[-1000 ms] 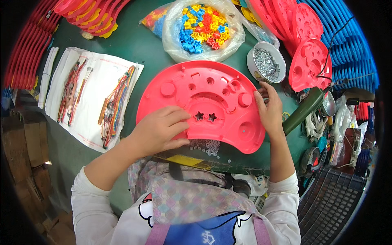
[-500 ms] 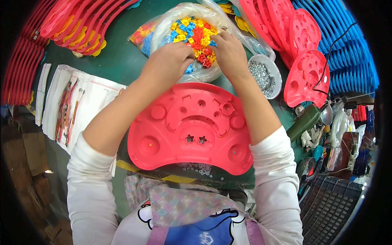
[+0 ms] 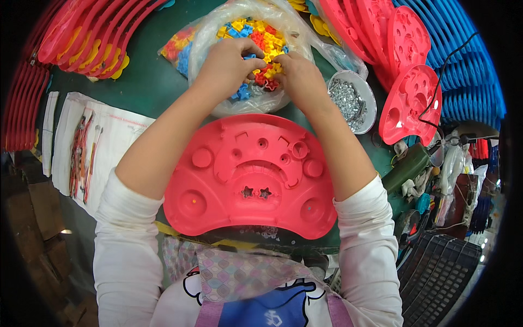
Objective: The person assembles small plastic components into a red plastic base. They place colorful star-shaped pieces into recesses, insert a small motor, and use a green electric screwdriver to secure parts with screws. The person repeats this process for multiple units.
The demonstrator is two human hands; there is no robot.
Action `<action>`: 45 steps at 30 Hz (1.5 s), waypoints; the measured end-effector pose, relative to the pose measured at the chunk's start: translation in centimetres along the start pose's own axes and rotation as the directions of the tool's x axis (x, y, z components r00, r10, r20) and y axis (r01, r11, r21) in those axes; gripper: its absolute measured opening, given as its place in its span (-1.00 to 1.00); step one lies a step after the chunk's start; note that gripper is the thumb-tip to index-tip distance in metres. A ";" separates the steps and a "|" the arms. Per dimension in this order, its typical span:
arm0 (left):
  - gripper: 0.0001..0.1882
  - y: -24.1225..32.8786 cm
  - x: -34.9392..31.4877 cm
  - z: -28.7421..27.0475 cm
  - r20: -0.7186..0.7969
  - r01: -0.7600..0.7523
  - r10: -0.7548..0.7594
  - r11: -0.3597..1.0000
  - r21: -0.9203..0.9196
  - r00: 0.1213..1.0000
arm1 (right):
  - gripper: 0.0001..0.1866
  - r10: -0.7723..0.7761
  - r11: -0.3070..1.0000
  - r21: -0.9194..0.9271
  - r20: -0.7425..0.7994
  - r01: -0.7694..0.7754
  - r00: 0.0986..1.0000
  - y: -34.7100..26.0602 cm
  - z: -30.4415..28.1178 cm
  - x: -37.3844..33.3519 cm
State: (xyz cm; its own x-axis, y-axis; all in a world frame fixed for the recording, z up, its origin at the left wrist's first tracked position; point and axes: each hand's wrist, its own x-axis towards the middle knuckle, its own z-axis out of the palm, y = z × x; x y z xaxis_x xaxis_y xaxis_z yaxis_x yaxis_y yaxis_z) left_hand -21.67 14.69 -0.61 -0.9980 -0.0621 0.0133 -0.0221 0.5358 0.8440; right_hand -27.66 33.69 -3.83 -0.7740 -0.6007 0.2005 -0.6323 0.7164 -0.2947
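Note:
Both my hands are over a clear plastic bag (image 3: 215, 41) of small star-shaped plastic pieces (image 3: 267, 43) in red, yellow and blue. The index finger and thumb of my left hand (image 3: 231, 65) curl toward each other, with blue showing between them; whether they grip a piece is unclear. Opposite it, my right hand (image 3: 300, 80) has its fingers bent together beside a yellow piece, and what they hold is partly hidden. Nearer to me, between my forearms, lies a red plastic shell (image 3: 261, 210) with round recesses and two star-shaped holes.
Right of the bag stands a white bowl of metal screws (image 3: 348, 103). Stacked red shells (image 3: 411, 101) and blue plastic parts (image 3: 468, 82) fill the right side. On the left are red curved parts (image 3: 92, 38) and paper sheets with wires (image 3: 87, 152). A black crate (image 3: 441, 272) stands lower right.
My hands have moved closer together over the pieces, the right one shifting left and a little toward me. The red shell and bag appear slightly further left in view.

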 end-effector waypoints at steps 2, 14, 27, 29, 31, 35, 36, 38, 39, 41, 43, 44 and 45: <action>-0.75 0.9 -2.3 -1.0 0.023 -0.050 0.049 0.998 0.045 0.999 | -0.64 -0.032 0.998 0.051 -0.069 0.036 0.997 0.5 -0.1 -0.3; -0.73 -0.6 -19.2 1.3 0.265 -0.443 0.383 0.868 0.226 0.885 | -0.72 -0.305 0.897 0.359 0.087 0.256 0.948 -8.8 -2.6 -19.1; -0.70 -1.7 -20.4 2.7 0.258 -0.598 0.548 0.646 0.474 0.796 | -0.73 -0.346 0.934 0.107 0.033 0.341 0.938 -9.2 -3.7 -21.3; -0.70 -0.6 -21.5 3.2 0.158 -0.555 0.564 0.655 0.513 0.811 | -0.70 -0.343 0.935 0.097 0.019 0.340 0.939 -9.2 -4.8 -22.3; -0.75 1.2 -23.9 4.0 0.146 -0.657 0.659 0.651 0.379 0.737 | -0.69 -0.350 0.930 0.115 -0.009 0.349 0.937 -9.0 -6.2 -23.2; -0.88 1.6 -27.6 8.1 0.266 -0.715 0.668 0.680 0.162 0.695 | -0.73 -0.415 0.893 0.260 0.156 0.368 0.896 -8.7 -8.4 -28.2; -0.86 1.4 -27.8 9.3 0.293 -0.705 0.646 0.684 0.187 0.705 | -0.73 -0.425 0.890 0.295 0.255 0.348 0.869 -8.8 -8.6 -29.4; -0.80 1.2 -27.8 10.8 0.343 -0.681 0.596 0.692 0.239 0.726 | -0.72 -0.292 0.953 0.179 0.337 0.244 0.895 -9.1 -7.9 -31.7; -0.84 1.3 -27.7 11.0 0.341 -0.685 0.600 0.685 0.248 0.724 | -0.71 -0.224 0.974 0.120 0.372 0.192 0.901 -9.0 -7.3 -32.5; -0.83 1.4 -27.7 10.8 0.395 -0.702 0.593 0.670 0.240 0.701 | -0.67 -0.216 0.975 0.124 0.358 0.183 0.908 -8.1 -6.2 -33.4; -0.82 1.5 -27.5 10.0 0.392 -0.713 0.613 0.674 0.193 0.686 | -0.69 -0.228 0.971 0.158 0.365 0.181 0.903 -7.8 -5.9 -33.1; -0.82 1.7 -27.3 9.4 0.358 -0.716 0.639 0.684 0.141 0.681 | -0.73 -0.239 0.966 0.185 0.385 0.179 0.891 -8.0 -6.2 -32.9; -0.81 1.9 -26.9 8.6 0.327 -0.723 0.667 0.686 0.083 0.670 | -0.76 -0.243 0.963 0.209 0.402 0.169 0.883 -8.2 -6.3 -32.6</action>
State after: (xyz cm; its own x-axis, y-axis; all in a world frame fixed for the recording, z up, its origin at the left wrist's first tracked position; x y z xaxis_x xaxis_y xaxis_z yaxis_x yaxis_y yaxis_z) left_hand 4.66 24.64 -4.03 -0.7024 0.5912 0.3963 0.7017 0.4820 0.5246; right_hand 2.54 49.59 -2.05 -0.5166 -0.8468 -0.1271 -0.7330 0.5140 -0.4455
